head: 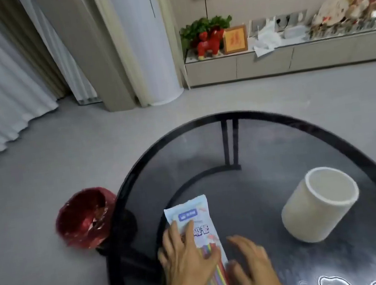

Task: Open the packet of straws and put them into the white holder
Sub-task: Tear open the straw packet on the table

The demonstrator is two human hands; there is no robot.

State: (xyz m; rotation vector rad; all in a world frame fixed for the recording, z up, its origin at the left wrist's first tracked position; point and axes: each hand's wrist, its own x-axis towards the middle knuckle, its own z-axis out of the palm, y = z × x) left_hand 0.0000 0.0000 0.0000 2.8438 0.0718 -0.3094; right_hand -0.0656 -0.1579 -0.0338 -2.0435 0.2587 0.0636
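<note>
A long packet of coloured straws lies flat on the round dark glass table, pointing away from me. My left hand lies on the packet's middle with fingers spread and fairly straight, pressing it down. My right hand rests just right of the packet, fingers loosely bent, its thumb touching the packet's edge. The white cylindrical holder stands upright and open-topped to the right, well apart from both hands.
A red bin sits on the floor left of the table. White printed paper lies at the table's near right. A low cabinet with ornaments runs along the far wall. Curtains hang at the left.
</note>
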